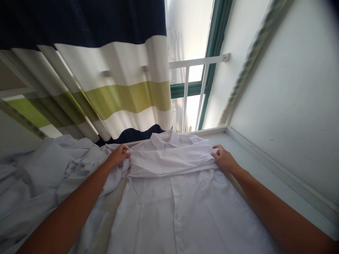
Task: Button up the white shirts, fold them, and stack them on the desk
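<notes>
A white button-up shirt (174,204) lies flat in front of me, collar (165,138) toward the window. A sleeve is folded across its chest as a horizontal band (172,160). My left hand (119,155) pinches the left end of that band near the shoulder. My right hand (224,158) grips the right end at the other shoulder. Both arms reach forward over the shirt.
A heap of crumpled white garments (45,169) lies to the left. A striped curtain (106,84) in navy, white and green hangs behind. A window with a white rail (198,62) is straight ahead, a white wall (291,106) and ledge run along the right.
</notes>
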{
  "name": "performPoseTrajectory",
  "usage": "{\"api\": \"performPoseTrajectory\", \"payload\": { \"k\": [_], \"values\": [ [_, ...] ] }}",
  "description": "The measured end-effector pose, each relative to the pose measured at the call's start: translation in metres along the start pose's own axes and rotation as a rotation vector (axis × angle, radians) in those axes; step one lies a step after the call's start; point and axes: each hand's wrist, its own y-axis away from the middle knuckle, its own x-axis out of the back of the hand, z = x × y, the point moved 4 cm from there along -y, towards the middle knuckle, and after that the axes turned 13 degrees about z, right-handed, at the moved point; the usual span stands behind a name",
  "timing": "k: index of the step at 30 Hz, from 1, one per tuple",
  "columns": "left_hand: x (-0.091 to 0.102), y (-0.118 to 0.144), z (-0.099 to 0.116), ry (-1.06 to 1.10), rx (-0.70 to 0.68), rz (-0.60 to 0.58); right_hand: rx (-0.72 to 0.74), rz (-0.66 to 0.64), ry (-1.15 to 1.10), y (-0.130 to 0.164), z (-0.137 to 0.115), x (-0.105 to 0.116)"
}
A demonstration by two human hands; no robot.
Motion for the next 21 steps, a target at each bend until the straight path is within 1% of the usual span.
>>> {"api": "performPoseTrajectory", "payload": {
  "k": [2,3,5,6,8,10,12,14,16,18,19,21],
  "values": [
    [0.004,0.023,0.007,-0.101,-0.045,0.077,0.023,0.057,0.044,0.006,-0.002,0.007],
    [0.005,0.038,0.01,-0.161,-0.088,0.095,0.071,0.095,0.075,0.01,-0.005,0.012],
    [0.004,0.073,0.016,-0.245,-0.189,0.056,0.237,0.139,0.14,0.023,-0.013,0.021],
    [0.002,0.09,0.018,-0.265,-0.228,0.022,0.336,0.127,0.167,0.031,-0.018,0.022],
    [-0.004,0.118,0.017,-0.29,-0.254,-0.034,0.492,0.041,0.21,0.046,-0.022,0.018],
    [-0.009,0.135,0.012,-0.309,-0.202,-0.066,0.555,-0.059,0.265,0.058,-0.02,0.008],
    [-0.013,0.143,0.003,-0.305,-0.116,-0.05,0.543,-0.118,0.323,0.066,-0.012,-0.005],
    [-0.011,0.145,-0.005,-0.265,-0.083,0.053,0.519,-0.145,0.366,0.069,-0.003,-0.015],
    [-0.009,0.146,-0.013,-0.223,-0.039,0.124,0.528,-0.162,0.376,0.071,0.002,-0.02],
    [-0.01,0.147,-0.019,-0.23,0.015,0.118,0.555,-0.173,0.361,0.072,0.005,-0.021],
    [-0.011,0.148,-0.02,-0.252,0.03,0.093,0.567,-0.176,0.348,0.073,0.005,-0.02],
    [-0.016,0.148,-0.017,-0.291,0.004,0.051,0.579,-0.187,0.307,0.074,0.005,-0.017]
  ]
}}
